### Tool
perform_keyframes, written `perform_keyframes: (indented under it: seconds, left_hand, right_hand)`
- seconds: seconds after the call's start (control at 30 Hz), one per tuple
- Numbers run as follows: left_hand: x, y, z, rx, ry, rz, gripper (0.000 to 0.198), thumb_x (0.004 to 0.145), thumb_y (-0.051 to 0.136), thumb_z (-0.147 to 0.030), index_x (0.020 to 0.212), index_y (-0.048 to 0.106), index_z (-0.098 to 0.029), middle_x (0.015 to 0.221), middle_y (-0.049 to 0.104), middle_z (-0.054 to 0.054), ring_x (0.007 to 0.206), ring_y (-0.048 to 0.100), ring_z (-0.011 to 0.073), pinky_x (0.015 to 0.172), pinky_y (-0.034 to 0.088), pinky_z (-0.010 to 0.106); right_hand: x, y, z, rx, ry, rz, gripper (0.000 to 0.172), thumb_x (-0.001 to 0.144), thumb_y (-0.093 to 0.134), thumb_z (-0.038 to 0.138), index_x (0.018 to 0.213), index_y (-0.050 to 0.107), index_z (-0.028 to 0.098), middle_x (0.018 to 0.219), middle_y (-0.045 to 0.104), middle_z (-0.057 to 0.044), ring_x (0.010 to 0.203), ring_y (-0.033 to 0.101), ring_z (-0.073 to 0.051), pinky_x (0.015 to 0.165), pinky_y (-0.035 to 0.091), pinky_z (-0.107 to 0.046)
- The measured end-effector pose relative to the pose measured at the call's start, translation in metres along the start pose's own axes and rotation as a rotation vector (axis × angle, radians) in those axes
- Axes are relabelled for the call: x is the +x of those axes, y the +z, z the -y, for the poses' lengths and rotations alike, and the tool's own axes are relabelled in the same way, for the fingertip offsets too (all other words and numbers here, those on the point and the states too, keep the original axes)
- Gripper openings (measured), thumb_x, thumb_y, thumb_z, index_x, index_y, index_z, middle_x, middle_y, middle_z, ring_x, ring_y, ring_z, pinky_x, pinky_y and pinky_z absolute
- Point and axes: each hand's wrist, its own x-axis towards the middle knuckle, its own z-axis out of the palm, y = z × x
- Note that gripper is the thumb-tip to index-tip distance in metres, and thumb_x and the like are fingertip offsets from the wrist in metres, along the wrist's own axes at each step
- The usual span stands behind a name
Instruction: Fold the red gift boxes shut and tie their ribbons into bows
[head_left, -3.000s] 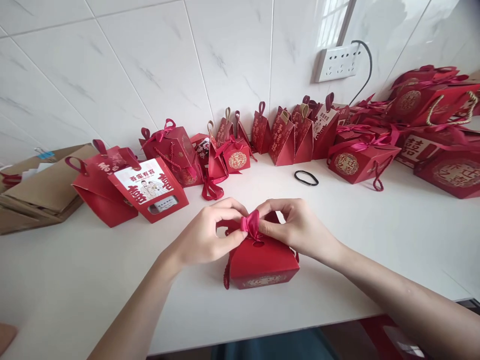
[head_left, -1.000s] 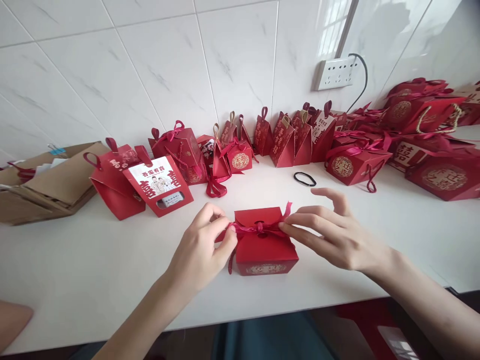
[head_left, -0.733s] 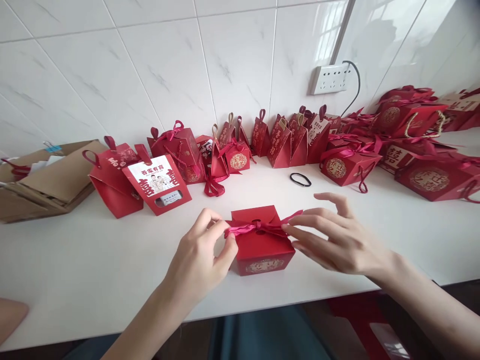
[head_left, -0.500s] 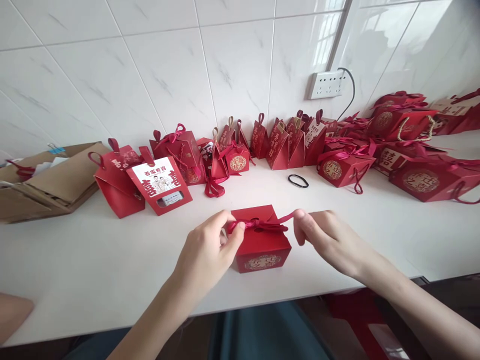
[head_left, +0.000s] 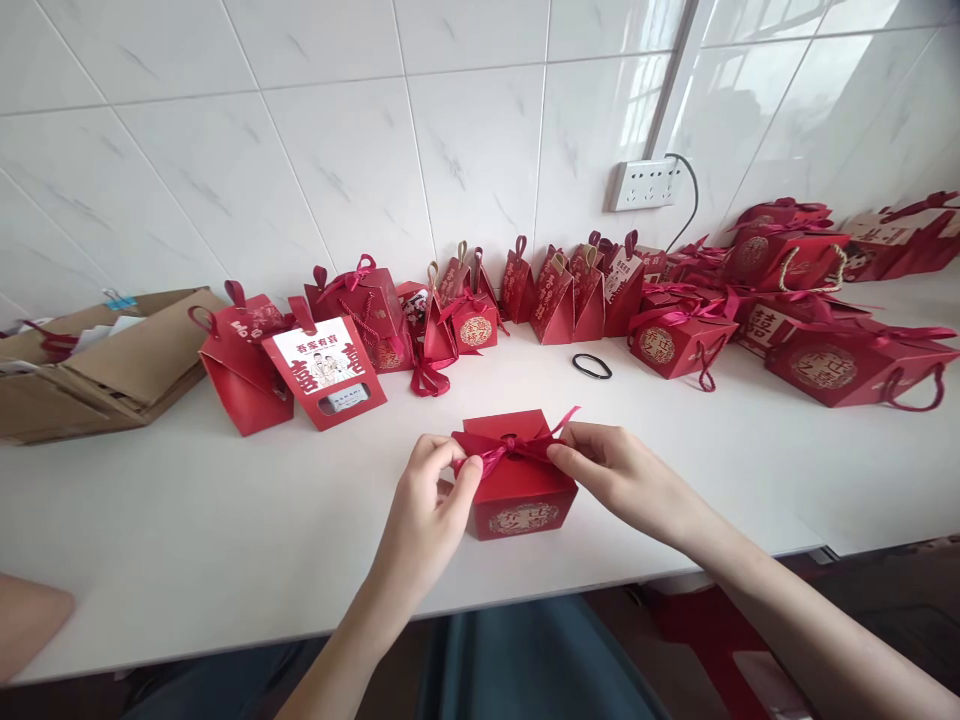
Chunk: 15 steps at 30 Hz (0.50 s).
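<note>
A small red gift box [head_left: 525, 500] with a gold emblem on its front stands upright near the front of the white table. Across its top lies a dark pink ribbon [head_left: 511, 447] tied in a bow, knotted at the middle. My left hand [head_left: 435, 495] pinches the bow's left loop between thumb and fingertips at the box's left edge. On the other side my right hand [head_left: 604, 460] pinches the right part of the bow, with a loose ribbon end sticking up above its fingers.
Red gift boxes and bags [head_left: 551, 295] line the tiled wall, with larger boxes [head_left: 840, 365] at the right. A black band [head_left: 592, 366] lies behind my box. An opened cardboard box [head_left: 150, 350] sits at the left; another person's arm [head_left: 30, 625] rests on the table's left edge.
My right hand has moved left, from the outstretched ribbon end to the bow's right side. The bow looks fuller and more spread. The view has shifted slightly.
</note>
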Motion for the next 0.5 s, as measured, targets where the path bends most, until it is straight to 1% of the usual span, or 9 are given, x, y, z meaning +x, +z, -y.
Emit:
perform_keyframes:
  seconds: [0.07,0.13,0.23,0.27,0.33,0.4,0.43,0.47,0.5]
  left_hand:
    - [0.000,0.002,0.002,-0.013,0.003,-0.011,0.028,0.085,0.049,-0.040,0.067,0.043,-0.019,0.082,0.045,0.001,0.065,0.049,0.0117,0.054,0.043,0.021]
    - [0.000,0.003,0.004,-0.030,-0.008,-0.010,0.029,0.085,0.049,-0.039,0.066,0.042,-0.019,0.079,0.043,0.000,0.064,0.048,0.0112,0.054,0.043,0.021]
    - [0.000,0.005,0.008,-0.090,-0.018,0.006,0.031,0.086,0.048,-0.040,0.066,0.040,-0.019,0.077,0.042,0.000,0.063,0.047,0.0107,0.053,0.042,0.020]
    - [0.000,0.006,0.009,-0.107,-0.014,0.007,0.031,0.087,0.048,-0.040,0.066,0.040,-0.019,0.078,0.042,0.000,0.063,0.047,0.0106,0.053,0.041,0.020]
    - [0.000,0.007,0.010,-0.112,0.005,-0.001,0.031,0.087,0.049,-0.040,0.066,0.040,-0.019,0.079,0.042,0.000,0.064,0.046,0.0108,0.052,0.041,0.020]
    - [-0.001,0.008,0.011,-0.060,0.049,-0.041,0.028,0.087,0.050,-0.038,0.068,0.041,-0.019,0.080,0.043,0.000,0.066,0.047,0.0116,0.054,0.042,0.021]
    - [-0.001,0.009,0.011,-0.021,0.085,-0.075,0.026,0.087,0.050,-0.036,0.069,0.041,-0.020,0.080,0.044,0.000,0.068,0.048,0.0122,0.058,0.044,0.022]
    - [-0.001,0.010,0.011,0.016,0.125,-0.109,0.023,0.086,0.051,-0.033,0.070,0.042,-0.020,0.079,0.045,0.000,0.070,0.049,0.0129,0.063,0.045,0.023]
    - [-0.001,0.010,0.011,0.045,0.160,-0.141,0.019,0.085,0.051,-0.031,0.072,0.042,-0.020,0.079,0.046,0.000,0.073,0.049,0.0135,0.068,0.046,0.025]
  right_hand:
    - [-0.001,-0.001,-0.001,0.063,-0.002,0.046,0.028,0.083,0.049,0.042,0.070,0.051,0.018,0.066,0.053,-0.001,0.059,0.047,-0.014,0.051,0.037,-0.025]
    - [-0.002,-0.002,-0.002,0.136,-0.018,0.083,0.024,0.083,0.051,0.039,0.076,0.055,0.017,0.071,0.058,-0.003,0.063,0.053,-0.016,0.054,0.041,-0.026]
    - [-0.002,-0.005,-0.004,0.155,-0.046,0.089,0.031,0.088,0.048,0.044,0.073,0.055,0.018,0.068,0.057,-0.003,0.061,0.053,-0.016,0.054,0.042,-0.027]
    - [-0.001,-0.006,-0.003,0.109,-0.049,0.048,0.036,0.090,0.045,0.047,0.071,0.054,0.018,0.065,0.055,-0.002,0.058,0.051,-0.015,0.052,0.041,-0.027]
    - [0.003,-0.010,0.000,-0.046,-0.097,-0.156,0.040,0.091,0.044,0.050,0.065,0.049,0.019,0.060,0.051,0.000,0.054,0.047,-0.015,0.050,0.036,-0.027]
    - [0.011,-0.012,0.007,-0.217,-0.242,-0.397,0.035,0.091,0.049,0.043,0.065,0.048,0.019,0.062,0.052,-0.001,0.057,0.048,-0.016,0.053,0.036,-0.028]
    - [0.016,-0.011,0.012,-0.291,-0.333,-0.461,0.030,0.090,0.052,0.038,0.067,0.051,0.019,0.066,0.054,-0.003,0.062,0.051,-0.017,0.056,0.038,-0.028]
    - [0.021,-0.010,0.017,-0.362,-0.413,-0.460,0.024,0.089,0.055,0.032,0.069,0.055,0.018,0.071,0.057,-0.004,0.068,0.053,-0.018,0.060,0.039,-0.029]
    - [0.027,-0.009,0.022,-0.431,-0.465,-0.396,0.019,0.088,0.058,0.027,0.072,0.059,0.018,0.076,0.059,-0.006,0.073,0.055,-0.020,0.063,0.041,-0.030]
